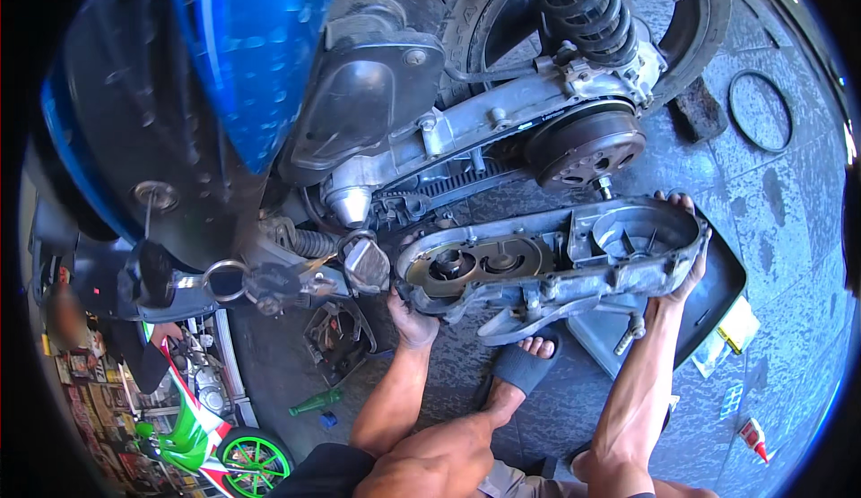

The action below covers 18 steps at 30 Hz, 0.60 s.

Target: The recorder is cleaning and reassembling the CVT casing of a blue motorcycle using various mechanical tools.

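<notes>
Between my two hands is a grey metal scooter transmission cover [610,274], its hollow inner side facing up. My left hand [413,320] grips the left end, and my right hand [692,269] wraps round the right end with its fingertips over the far rim. A kick-start lever [520,323] sticks out below the cover's near edge. Just beyond it is the scooter's opened transmission case [484,126], with a toothed drive belt [462,182] and a round brown clutch drum [587,150]. The cover is apart from the clutch shaft [603,187], or nearly touching; I cannot tell which.
A black tray [731,269] lies under my right forearm. On the floor are a dark block [700,110], a thin black ring [761,112], a yellow packet [738,326], a red-white bottle [755,438] and a green bottle [316,402]. Another person stands by a green motorcycle [193,431].
</notes>
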Motion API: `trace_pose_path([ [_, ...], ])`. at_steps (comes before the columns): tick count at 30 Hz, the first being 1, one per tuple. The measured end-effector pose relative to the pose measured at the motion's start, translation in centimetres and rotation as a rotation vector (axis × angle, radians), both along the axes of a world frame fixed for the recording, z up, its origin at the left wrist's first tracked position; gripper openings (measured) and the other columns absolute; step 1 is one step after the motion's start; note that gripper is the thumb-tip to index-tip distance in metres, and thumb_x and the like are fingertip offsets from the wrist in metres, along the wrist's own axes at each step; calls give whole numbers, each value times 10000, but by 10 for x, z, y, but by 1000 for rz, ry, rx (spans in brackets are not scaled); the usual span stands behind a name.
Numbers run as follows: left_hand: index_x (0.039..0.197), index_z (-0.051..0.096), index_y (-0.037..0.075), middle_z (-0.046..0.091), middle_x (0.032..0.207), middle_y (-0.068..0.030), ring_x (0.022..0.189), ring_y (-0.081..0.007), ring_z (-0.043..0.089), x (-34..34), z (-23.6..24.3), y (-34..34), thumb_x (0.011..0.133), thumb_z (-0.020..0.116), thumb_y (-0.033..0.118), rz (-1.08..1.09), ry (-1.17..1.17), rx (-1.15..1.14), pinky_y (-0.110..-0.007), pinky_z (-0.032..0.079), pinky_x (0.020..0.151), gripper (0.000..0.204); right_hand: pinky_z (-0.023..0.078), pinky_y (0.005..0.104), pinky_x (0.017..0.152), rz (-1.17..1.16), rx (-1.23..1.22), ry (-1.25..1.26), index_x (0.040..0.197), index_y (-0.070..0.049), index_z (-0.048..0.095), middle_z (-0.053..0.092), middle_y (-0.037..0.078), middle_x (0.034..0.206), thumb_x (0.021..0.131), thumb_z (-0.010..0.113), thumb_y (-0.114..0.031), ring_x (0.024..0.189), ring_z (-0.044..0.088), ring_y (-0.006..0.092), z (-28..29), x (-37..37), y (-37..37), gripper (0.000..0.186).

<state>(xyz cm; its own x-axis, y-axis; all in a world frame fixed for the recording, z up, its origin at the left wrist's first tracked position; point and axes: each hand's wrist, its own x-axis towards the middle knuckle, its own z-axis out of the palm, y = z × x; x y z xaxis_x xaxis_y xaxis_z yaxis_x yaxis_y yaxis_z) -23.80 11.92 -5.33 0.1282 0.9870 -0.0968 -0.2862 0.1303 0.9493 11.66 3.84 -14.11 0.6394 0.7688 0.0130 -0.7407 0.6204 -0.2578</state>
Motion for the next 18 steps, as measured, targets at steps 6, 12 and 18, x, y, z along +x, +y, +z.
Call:
trace_pose_path([
  [6, 1405, 408, 50, 470, 1410, -111, 1314, -280, 440, 4, -2, 12, 868, 542, 489, 2, 7, 105, -484, 326, 1115, 707, 396, 441, 1075, 116, -208, 150, 1241, 52, 569, 627, 181, 1196, 994, 503, -374, 1163, 561, 324, -1, 9, 26, 497],
  [12, 1383, 435, 37, 491, 1396, -87, 1296, -257, 452, -18, -24, 18, 882, 615, 420, 154, 50, 69, -457, 316, 1113, 656, 471, 408, 998, 124, -365, 161, 1220, 56, 569, 644, 180, 1146, 1002, 501, -361, 1063, 616, 292, 19, 16, 28, 476],
  [18, 1213, 594, 59, 639, 1171, -78, 1068, -202, 612, -15, -9, 23, 911, 623, 498, 131, -118, 95, -377, 459, 987, 534, 504, 385, 926, 136, -468, 135, 1182, 17, 606, 669, 145, 1117, 995, 518, -390, 1019, 643, 240, 59, 19, 30, 456],
])
